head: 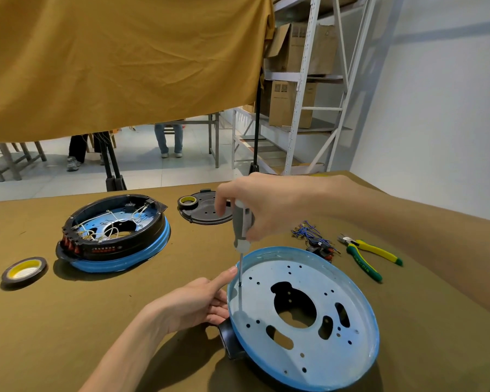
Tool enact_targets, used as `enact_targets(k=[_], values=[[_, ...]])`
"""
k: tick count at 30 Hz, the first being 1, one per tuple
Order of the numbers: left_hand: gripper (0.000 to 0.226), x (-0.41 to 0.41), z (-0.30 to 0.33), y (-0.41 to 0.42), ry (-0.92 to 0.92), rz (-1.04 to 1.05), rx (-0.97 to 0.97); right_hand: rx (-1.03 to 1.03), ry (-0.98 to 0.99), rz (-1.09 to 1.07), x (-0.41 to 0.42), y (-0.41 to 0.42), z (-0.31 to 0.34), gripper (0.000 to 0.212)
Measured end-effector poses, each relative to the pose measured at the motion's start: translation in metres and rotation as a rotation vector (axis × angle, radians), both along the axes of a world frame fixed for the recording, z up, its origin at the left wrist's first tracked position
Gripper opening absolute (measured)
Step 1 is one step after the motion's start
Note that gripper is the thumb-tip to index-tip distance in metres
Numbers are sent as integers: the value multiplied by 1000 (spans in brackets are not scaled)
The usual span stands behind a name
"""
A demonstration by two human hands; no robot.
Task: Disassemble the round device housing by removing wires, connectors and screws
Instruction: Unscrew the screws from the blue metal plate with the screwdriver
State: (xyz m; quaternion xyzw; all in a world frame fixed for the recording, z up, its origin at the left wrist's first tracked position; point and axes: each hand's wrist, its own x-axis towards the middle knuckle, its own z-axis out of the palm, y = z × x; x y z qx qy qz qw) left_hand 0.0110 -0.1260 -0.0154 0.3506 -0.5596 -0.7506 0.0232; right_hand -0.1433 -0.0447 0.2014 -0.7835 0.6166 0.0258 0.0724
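1. Right hand (255, 205) is up high, fingers curled round the grey handle of the screwdriver (241, 230), holding it upright, tip down on a screw (240, 284) near the left rim of the pan.
2. Left hand (198, 302) lies against the pan's left edge, fingers loosely curled and pressed to the rim, forefinger stretched up beside the shaft to steady it.
3. The pan (303, 352), blue-rimmed and pale inside, sits on the worktop (68, 321) right in front, stripped bare, a black piece (229, 340) poking out under its left side.
4. It looks like stiff, thin sheet metal, light and slick, likely to skate or spin under the driver; bracing it at the rim, as now, seems the right hold.
5. Further out: a second housing (113, 233), wires inside, to the left; two tape rolls, one near (24, 270) and one far (188, 201); a black cover (207, 213).
6. Right side: a wire bundle (313, 236) and pliers (371, 256).
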Motion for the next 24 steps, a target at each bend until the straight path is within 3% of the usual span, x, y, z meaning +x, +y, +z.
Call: enact_targets(k=[6, 9, 13, 21, 24], values=[[82, 0, 0, 0, 13, -11, 4, -236, 245, -55, 5, 1, -8, 49], [80, -1, 1, 2, 13, -4, 3, -84, 77, -4, 3, 0, -3, 28], [80, -2, 1, 3, 7, 0, 1, 49, 5, 34, -1, 3, 6, 32], [81, 0, 2, 3, 15, -16, -5, 27, 33, 75, -3, 3, 7, 30], [82, 0, 2, 2, 11, -14, -12, -116, 165, -30, -1, 0, -2, 49]])
